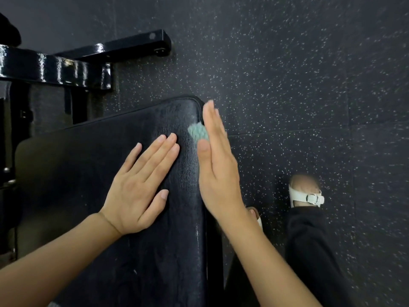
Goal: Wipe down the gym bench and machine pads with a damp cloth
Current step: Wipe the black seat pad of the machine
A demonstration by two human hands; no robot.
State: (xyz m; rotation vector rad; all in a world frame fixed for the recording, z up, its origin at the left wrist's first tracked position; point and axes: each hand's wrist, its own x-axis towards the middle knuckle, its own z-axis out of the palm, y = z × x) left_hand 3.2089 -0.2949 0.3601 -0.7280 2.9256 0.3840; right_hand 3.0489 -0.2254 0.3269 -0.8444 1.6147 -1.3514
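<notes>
The left hand (137, 191) lies flat on top of the black bench pad (88, 156), fingers straight and slightly spread, gripping nothing. The right hand (219, 173) stands edge-on along the pad's right side near its far corner. Its straight fingers and thumb press the green cloth (198, 130) against that edge.

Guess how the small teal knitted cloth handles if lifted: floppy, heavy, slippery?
Probably floppy: the small teal knitted cloth bunches under the flat right hand against the side edge of the black padded bench. Likely light: an open palm alone pins it there. Probably grippy, given its nubbly weave.
</notes>
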